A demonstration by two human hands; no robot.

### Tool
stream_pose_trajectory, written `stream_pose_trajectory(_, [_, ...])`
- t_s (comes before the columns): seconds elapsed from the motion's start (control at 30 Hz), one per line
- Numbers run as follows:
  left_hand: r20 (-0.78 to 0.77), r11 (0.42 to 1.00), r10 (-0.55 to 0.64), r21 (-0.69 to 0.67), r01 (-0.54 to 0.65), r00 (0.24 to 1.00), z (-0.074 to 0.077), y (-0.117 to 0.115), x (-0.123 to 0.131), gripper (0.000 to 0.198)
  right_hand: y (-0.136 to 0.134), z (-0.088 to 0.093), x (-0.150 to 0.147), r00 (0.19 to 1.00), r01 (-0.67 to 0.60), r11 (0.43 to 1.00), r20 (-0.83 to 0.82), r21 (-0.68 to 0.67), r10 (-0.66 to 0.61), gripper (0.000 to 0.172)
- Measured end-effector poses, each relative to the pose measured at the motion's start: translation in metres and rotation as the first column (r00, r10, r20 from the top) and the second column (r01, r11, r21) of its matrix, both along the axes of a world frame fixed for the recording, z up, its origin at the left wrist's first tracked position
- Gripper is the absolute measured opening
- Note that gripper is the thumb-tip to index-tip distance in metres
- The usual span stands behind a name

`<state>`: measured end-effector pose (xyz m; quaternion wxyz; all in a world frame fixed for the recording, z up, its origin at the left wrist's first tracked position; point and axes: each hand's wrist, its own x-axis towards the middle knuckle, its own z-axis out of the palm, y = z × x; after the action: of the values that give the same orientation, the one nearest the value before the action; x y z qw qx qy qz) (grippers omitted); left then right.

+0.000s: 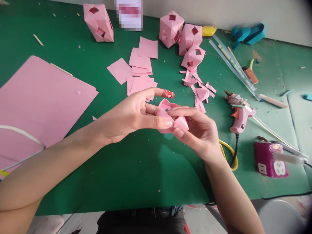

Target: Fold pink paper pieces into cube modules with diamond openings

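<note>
Between both hands, above the front middle of the green table, is a small folded pink paper piece point(166, 117). My left hand point(143, 113) pinches its left side with thumb and fingers, while the index finger, with a red band round its tip, points away to the right. On the right side, my right hand point(198, 126) grips a folded flap of the same piece between thumb and fingers. Just behind the hands lie several loose pink paper squares point(141, 58). Fingers hide part of the folded piece.
Several pink paper polyhedra point(172, 29) stand at the back, with pink strips point(201, 92) in front. At right are a pink glue gun point(240, 112), a purple power socket point(270, 159), a yellow cable point(232, 152) and glue sticks point(234, 65). A large pink sheet point(46, 97) covers the left.
</note>
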<state>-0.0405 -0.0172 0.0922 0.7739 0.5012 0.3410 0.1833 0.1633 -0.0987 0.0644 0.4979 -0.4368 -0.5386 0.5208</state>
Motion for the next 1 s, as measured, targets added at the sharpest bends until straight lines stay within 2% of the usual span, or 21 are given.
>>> stream_pose_trajectory(0.1, [-0.001, 1.000, 0.012, 0.026, -0.012, 1.000, -0.002, 0.002, 0.000, 0.065, 0.003, 0.002, 0.007, 0.986, 0.030, 0.991, 0.159, 0.129, -0.050, 0.022])
stream_pose_trajectory(0.17, [-0.005, 0.998, 0.025, 0.051, -0.025, 1.000, -0.003, 0.003, 0.000, 0.070, 0.004, 0.002, 0.010, 0.967, 0.042, 0.988, 0.243, 0.145, -0.077, 0.021])
stream_pose_trajectory(0.27, [-0.024, 0.991, 0.045, 0.124, -0.041, 0.999, -0.006, 0.003, -0.001, 0.075, 0.005, 0.002, 0.012, 0.966, 0.048, 0.998, 0.252, 0.040, -0.056, 0.019])
stream_pose_trajectory(0.37, [-0.039, 0.951, 0.125, 0.290, -0.109, 0.991, -0.013, 0.004, -0.001, 0.069, 0.007, 0.004, 0.019, 0.991, 0.113, 0.988, 0.082, -0.101, -0.104, 0.018])
stream_pose_trajectory(0.43, [-0.044, 0.859, 0.215, 0.483, -0.168, 0.976, -0.023, 0.007, 0.000, 0.067, 0.009, 0.004, 0.027, 0.984, 0.175, 0.974, -0.020, -0.142, -0.180, 0.018])
stream_pose_trajectory(0.47, [-0.057, 0.778, 0.256, 0.605, -0.171, 0.965, -0.030, 0.008, 0.000, 0.071, 0.010, 0.004, 0.031, 0.977, 0.200, 0.967, -0.047, -0.155, -0.210, 0.018])
stream_pose_trajectory(0.5, [-0.096, 0.698, 0.264, 0.706, -0.121, 0.960, -0.037, 0.009, 0.001, 0.079, 0.011, 0.004, 0.035, 0.971, 0.217, 0.962, -0.061, -0.167, -0.229, 0.018])
stream_pose_trajectory(0.57, [-0.226, 0.598, 0.166, 0.797, 0.084, 0.960, -0.052, 0.012, 0.002, 0.101, 0.012, 0.002, 0.040, 0.968, 0.226, 0.955, -0.062, -0.192, -0.241, 0.019])
stream_pose_trajectory(0.6, [-0.285, 0.570, 0.126, 0.804, 0.166, 0.950, -0.059, 0.013, 0.003, 0.107, 0.013, 0.000, 0.041, 0.971, 0.219, 0.954, -0.055, -0.205, -0.235, 0.019])
stream_pose_trajectory(0.67, [-0.346, 0.534, 0.087, 0.808, 0.249, 0.934, -0.069, 0.014, 0.005, 0.103, 0.014, -0.006, 0.039, 0.976, 0.198, 0.953, -0.041, -0.229, -0.213, 0.018])
stream_pose_trajectory(0.73, [-0.340, 0.540, 0.077, 0.804, 0.247, 0.937, -0.074, 0.015, 0.006, 0.092, 0.015, -0.011, 0.035, 0.981, 0.167, 0.950, -0.050, -0.264, -0.187, 0.018])
stream_pose_trajectory(0.83, [-0.261, 0.601, 0.080, 0.783, 0.162, 0.962, -0.074, 0.015, 0.007, 0.088, 0.017, -0.015, 0.030, 0.982, 0.106, 0.946, -0.118, -0.307, -0.148, 0.020])
stream_pose_trajectory(1.0, [-0.031, 0.784, 0.087, 0.619, -0.049, 0.996, -0.067, 0.015, 0.007, 0.099, 0.016, -0.008, 0.032, 0.972, 0.102, 0.946, -0.173, -0.307, -0.161, 0.032])
